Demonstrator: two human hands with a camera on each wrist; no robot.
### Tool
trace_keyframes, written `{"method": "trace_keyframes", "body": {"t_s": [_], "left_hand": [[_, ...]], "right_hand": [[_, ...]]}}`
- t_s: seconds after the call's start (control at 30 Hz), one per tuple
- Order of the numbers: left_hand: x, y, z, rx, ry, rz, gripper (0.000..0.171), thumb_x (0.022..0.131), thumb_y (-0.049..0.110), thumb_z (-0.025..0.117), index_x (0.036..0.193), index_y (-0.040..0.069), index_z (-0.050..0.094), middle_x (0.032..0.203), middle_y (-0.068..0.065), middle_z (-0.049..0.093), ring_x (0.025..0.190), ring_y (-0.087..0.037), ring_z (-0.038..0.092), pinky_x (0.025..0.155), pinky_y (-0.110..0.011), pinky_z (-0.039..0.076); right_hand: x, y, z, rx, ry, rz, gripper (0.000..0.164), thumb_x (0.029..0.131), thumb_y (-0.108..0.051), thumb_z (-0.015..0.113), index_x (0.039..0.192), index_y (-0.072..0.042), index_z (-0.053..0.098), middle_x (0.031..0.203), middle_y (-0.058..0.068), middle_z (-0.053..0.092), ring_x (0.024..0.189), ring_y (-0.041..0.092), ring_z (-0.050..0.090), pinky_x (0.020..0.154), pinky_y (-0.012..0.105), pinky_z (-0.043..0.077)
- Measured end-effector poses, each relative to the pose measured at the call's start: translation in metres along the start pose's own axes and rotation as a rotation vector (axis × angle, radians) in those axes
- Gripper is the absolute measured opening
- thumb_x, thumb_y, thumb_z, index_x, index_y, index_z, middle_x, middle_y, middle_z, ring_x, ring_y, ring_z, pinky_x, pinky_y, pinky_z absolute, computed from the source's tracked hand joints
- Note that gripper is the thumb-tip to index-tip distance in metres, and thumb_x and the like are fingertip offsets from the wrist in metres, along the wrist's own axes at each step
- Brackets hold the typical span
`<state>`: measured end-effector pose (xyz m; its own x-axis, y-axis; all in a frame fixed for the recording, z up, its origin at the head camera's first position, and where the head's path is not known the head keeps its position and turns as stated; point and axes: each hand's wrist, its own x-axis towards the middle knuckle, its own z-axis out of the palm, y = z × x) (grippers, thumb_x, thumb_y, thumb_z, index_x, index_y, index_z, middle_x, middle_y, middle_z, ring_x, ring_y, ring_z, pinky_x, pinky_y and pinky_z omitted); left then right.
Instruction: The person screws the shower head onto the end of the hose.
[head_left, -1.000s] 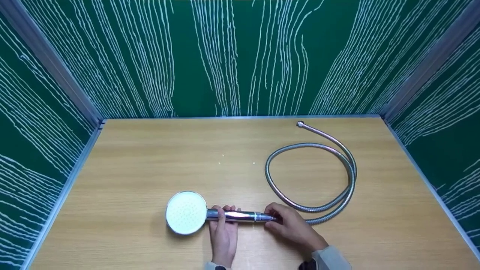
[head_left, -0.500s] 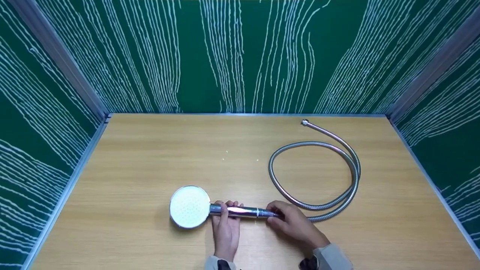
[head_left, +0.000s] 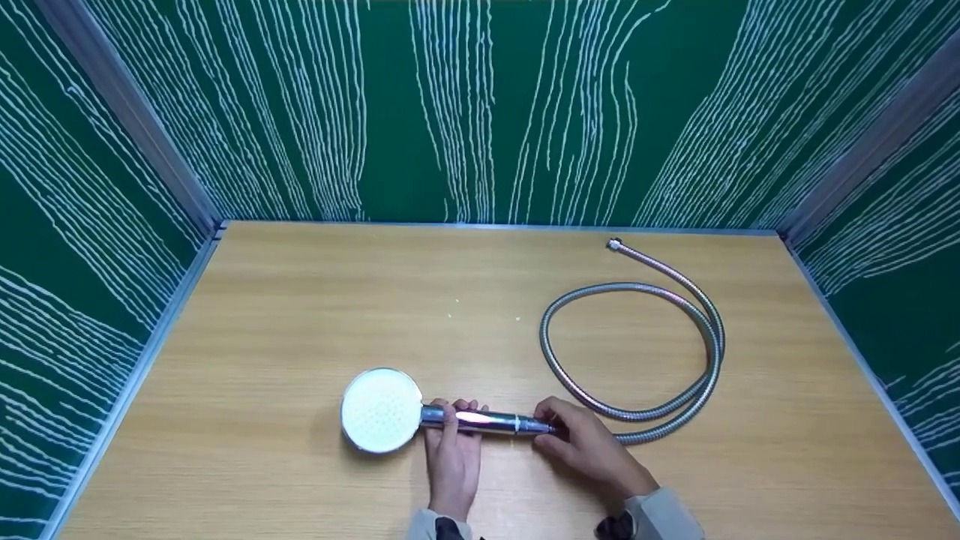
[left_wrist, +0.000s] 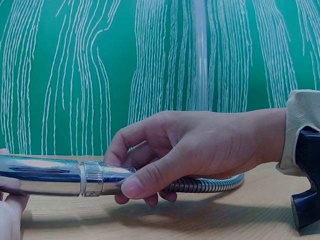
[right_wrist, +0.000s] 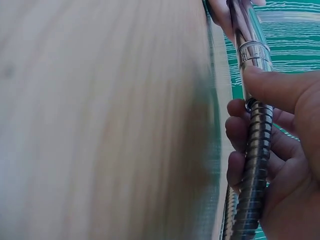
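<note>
A chrome handheld shower head (head_left: 382, 411) with a round white nozzle face lies low over the table, face up. My left hand (head_left: 454, 469) grips its handle, thumb across the top and fingers beneath. My right hand (head_left: 589, 446) pinches the tapered metal connector (left_wrist: 116, 177) at the handle's end between thumb and fingers. From this connector a ribbed metal shower hose (right_wrist: 257, 150) runs back under my right palm. In the left wrist view, the connector lines up with the handle (left_wrist: 42, 175) at a ringed collar.
The hose lies in a wide loop on the right of the wooden table (head_left: 300, 300), its free end nut (head_left: 614, 244) near the back edge. Small white specks (head_left: 517, 319) dot the middle. Green walls (head_left: 405, 135) with white wavy lines enclose the back and sides.
The head view has shifted slightly, so the whole scene sits a little higher and further right. Both hands keep their hold on the shower head and connector, with little visible movement.
</note>
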<state>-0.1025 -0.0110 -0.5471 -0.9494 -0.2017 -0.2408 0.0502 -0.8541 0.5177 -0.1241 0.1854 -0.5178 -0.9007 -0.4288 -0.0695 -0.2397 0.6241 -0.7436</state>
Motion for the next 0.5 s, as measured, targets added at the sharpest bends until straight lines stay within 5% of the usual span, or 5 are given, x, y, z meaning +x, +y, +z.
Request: {"method": "trace_keyframes", "body": {"t_s": [0.23,0.5], "left_hand": [[0.0,-0.0003,0.0014,0.01,-0.003,0.007,0.004,0.101,0.019,0.04,0.101,0.014,0.041,0.098,-0.004,0.051,0.1,-0.022,0.05,0.105,-0.044,0.039],[-0.0005,0.0016,0.0005,-0.001,0.015,-0.006,0.003,0.101,0.018,0.04,0.101,0.016,0.043,0.1,-0.005,0.051,0.101,-0.022,0.05,0.106,-0.045,0.037]], "right_hand": [[-0.0016,0.0021,-0.0001,0.009,0.03,-0.072,0.017,0.088,-0.021,0.067,0.103,-0.018,0.058,0.095,-0.006,0.061,0.086,0.008,0.054,0.075,0.023,0.046],[-0.0012,0.0007,0.0003,0.006,0.013,-0.058,0.017,0.089,-0.023,0.067,0.103,-0.017,0.059,0.095,-0.006,0.061,0.086,0.008,0.054,0.077,0.024,0.047]]}}
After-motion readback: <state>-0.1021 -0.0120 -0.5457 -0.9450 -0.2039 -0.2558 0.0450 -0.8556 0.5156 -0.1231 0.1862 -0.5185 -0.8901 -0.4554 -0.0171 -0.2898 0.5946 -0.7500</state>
